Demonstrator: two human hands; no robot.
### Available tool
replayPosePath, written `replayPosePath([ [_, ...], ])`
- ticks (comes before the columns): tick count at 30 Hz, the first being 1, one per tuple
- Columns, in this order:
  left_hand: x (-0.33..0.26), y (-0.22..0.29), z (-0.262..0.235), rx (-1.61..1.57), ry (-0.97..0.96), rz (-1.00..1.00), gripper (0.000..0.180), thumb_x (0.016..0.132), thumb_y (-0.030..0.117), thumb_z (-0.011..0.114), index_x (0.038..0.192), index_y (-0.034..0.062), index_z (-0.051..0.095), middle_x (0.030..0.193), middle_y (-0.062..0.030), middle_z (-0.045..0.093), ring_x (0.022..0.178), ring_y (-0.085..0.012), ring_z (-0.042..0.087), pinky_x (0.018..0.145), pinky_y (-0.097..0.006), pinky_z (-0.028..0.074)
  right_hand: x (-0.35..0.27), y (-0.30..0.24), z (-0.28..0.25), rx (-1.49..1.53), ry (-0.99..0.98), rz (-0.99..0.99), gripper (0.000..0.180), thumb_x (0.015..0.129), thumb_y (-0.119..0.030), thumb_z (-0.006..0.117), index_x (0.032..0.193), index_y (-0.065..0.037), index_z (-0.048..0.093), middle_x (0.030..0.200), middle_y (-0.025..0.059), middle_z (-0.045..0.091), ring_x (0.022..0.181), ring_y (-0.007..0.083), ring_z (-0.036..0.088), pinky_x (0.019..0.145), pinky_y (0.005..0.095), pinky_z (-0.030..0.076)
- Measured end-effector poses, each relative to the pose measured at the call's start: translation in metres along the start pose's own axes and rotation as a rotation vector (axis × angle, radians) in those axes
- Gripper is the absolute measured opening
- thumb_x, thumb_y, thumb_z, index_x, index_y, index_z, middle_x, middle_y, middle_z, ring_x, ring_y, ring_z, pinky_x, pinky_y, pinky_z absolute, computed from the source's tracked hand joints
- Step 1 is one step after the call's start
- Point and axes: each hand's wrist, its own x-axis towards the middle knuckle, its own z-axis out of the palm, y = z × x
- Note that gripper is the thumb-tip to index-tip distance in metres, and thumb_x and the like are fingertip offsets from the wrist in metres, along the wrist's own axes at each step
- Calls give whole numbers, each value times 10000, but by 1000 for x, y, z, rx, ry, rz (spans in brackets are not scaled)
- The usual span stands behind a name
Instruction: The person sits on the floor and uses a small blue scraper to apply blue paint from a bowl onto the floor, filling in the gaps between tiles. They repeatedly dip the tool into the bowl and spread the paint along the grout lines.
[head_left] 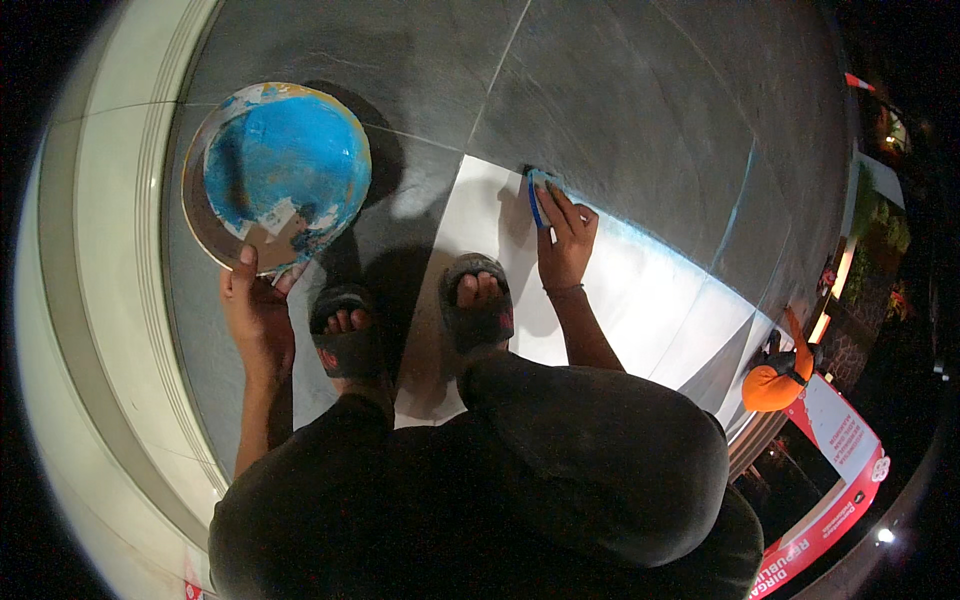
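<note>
My left hand (pixel 258 315) grips the near rim of a round, shallow basin (pixel 193 180), thumb over the edge and fingers underneath. Bright blue paste (pixel 290 150) is smeared across its inside, with whitish and brown streaks around the wall. A flat brown piece (pixel 277 243) lies by the thumb, inside the near rim. Closed on a thin blue scraper (pixel 535 200), my right hand (pixel 567 240) presses it to the floor at the far corner of a white tile (pixel 620 290). Light blue paste lines the joint between this tile and the dark grey tiles (pixel 640 110).
My sandalled feet (pixel 478 300) stand between the two hands. Pale stepped edging (pixel 125 220) curves along the left. Toward the right a person in orange (pixel 785 380) is low at the floor, beside a red and white banner (pixel 840 440). Another blue line (pixel 735 215) marks a farther joint.
</note>
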Motion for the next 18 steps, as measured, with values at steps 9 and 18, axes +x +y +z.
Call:
replayPosePath([
  [9,-3,0,-2,-7,-10,-35,482,907,348,638,1235,26,492,1184,-144,590,1060,-251,606,851,-421,536,-12,1,-12,129,5,84,466,738,-4,715,1180,-140,661,1164,77,663,949,279,589,871,379,476],
  [18,3,0,-1,13,38,-21,497,895,353,647,1231,21,494,1192,-146,585,1055,-266,606,866,-442,521,27,5,10,40,39,470,276,858,-291,650,927,-25,644,825,198,679,742,414,652,645,476,515],
])
